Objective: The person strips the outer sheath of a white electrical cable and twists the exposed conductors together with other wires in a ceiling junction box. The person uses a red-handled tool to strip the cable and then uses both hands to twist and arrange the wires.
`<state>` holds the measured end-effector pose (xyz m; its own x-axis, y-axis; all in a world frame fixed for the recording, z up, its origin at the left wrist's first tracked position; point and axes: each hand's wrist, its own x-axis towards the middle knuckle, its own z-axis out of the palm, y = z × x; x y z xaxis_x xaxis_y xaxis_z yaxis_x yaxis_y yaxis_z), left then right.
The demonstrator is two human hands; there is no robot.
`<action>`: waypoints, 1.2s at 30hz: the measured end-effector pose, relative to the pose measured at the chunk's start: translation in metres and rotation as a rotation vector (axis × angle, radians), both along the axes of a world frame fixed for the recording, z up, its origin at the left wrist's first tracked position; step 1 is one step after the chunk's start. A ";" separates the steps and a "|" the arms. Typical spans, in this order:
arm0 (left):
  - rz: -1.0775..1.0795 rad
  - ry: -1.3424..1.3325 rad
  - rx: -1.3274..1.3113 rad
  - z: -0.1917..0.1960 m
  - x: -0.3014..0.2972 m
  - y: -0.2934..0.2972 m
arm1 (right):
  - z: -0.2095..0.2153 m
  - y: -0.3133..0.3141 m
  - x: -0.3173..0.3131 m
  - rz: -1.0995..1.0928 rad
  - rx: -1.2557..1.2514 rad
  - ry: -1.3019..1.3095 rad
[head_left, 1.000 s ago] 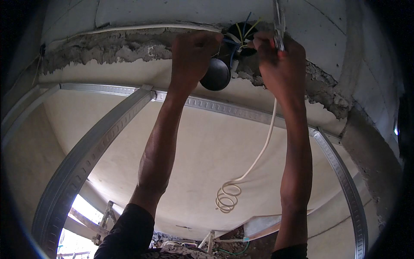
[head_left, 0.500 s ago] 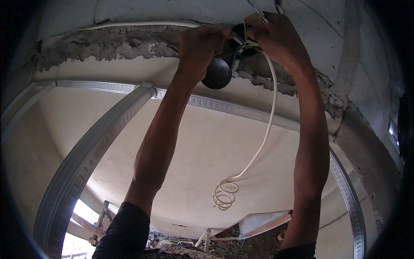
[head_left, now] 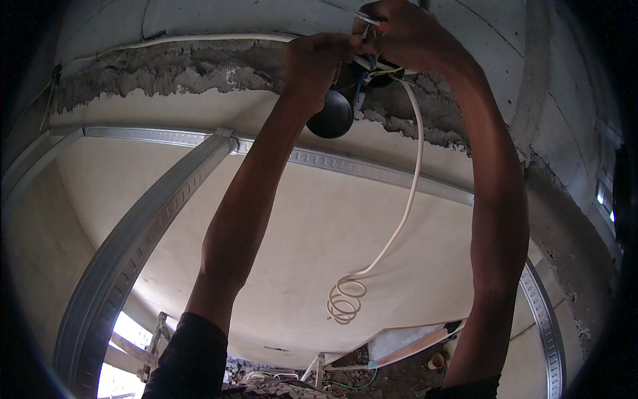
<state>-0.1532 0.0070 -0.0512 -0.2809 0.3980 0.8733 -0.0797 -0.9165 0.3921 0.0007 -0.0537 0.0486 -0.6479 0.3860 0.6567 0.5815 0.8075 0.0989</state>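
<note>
While the left hand (head_left: 314, 66) presses its fingertips together at upper centre, hiding whatever they pinch, the right hand (head_left: 409, 38) curls around a metal hand tool (head_left: 369, 19). Coloured wires (head_left: 388, 71) protrude just below; wire preparation seems underway, next calling for steady fingers.

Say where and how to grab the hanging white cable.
Probably pinch the white cable across its smooth run above the coil, coming from the camera side. That stretch is a single exposed strand, with the pale surface behind it; the overlapping loops lower down look easier to tangle.
</note>
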 end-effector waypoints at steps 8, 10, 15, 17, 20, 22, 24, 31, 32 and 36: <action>-0.189 0.025 -0.028 0.002 -0.005 0.004 | 0.009 0.015 0.004 0.027 0.090 -0.115; -0.097 0.040 0.064 0.002 -0.005 0.003 | 0.010 0.016 0.005 0.016 0.100 -0.149; -0.119 -0.034 0.140 0.002 -0.001 -0.003 | 0.010 0.009 0.002 -0.014 0.090 -0.189; -0.127 -0.065 0.129 0.002 0.001 -0.003 | 0.009 0.013 0.001 0.001 0.101 -0.187; -0.064 0.015 0.194 0.002 -0.002 -0.003 | 0.011 0.017 0.006 0.033 0.088 -0.192; -0.117 0.021 0.156 0.000 -0.004 -0.003 | 0.009 0.019 0.009 0.026 0.065 -0.211; -0.135 0.033 0.125 -0.003 -0.007 -0.003 | 0.007 0.020 0.010 0.027 0.071 -0.209; -0.022 0.050 0.121 -0.007 -0.012 -0.004 | 0.000 0.009 0.005 -0.003 0.136 -0.198; -0.018 0.033 0.099 -0.007 -0.010 -0.005 | 0.000 0.012 0.006 0.009 0.133 -0.192; 0.064 0.131 0.132 -0.014 -0.007 -0.010 | 0.001 0.023 0.010 0.054 0.126 -0.170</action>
<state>-0.1602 -0.0034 -0.0653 -0.1827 0.2625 0.9475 0.0245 -0.9622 0.2713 0.0111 -0.0303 0.0496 -0.7709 0.2699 0.5769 0.5042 0.8120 0.2939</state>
